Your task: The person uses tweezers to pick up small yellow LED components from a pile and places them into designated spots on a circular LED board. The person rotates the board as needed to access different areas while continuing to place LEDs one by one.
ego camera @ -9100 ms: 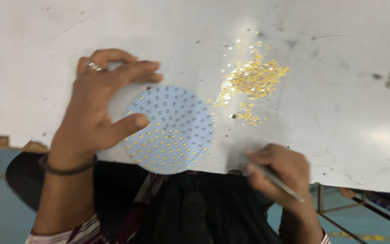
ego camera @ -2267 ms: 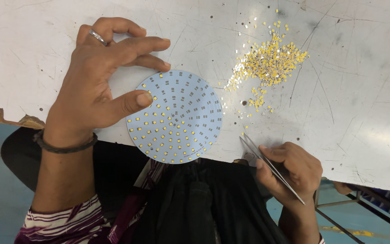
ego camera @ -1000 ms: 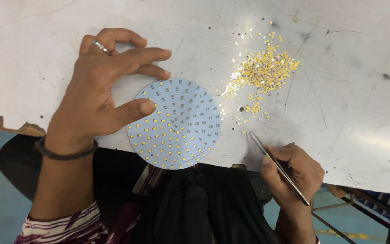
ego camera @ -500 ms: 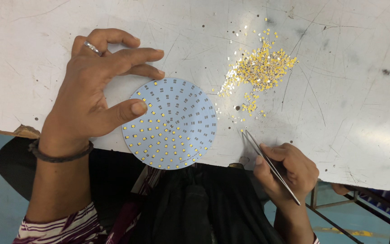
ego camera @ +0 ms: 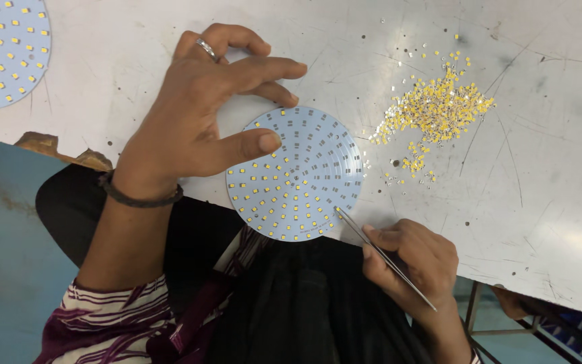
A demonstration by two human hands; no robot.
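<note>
Round board (ego camera: 296, 173) at table (ego camera: 560, 202) edge; left hand (ego camera: 200, 118) open, thumb pinning rim; right hand (ego camera: 412, 259) gripping tweezers (ego camera: 382, 255), tip moved from chip pile (ego camera: 436, 111) onto board; placing 1 chip.

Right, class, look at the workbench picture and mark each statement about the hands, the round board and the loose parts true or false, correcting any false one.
1. The left hand steadies the round white board with thumb and fingers. True.
2. The right hand holds a screwdriver. False: it holds thin metal tweezers.
3. The pile of small yellow chips lies on the table, right of the board. True.
4. The tweezer tips rest in the chip pile. False: they are at the board's lower right edge.
5. The left hand wears a ring. True.
</note>
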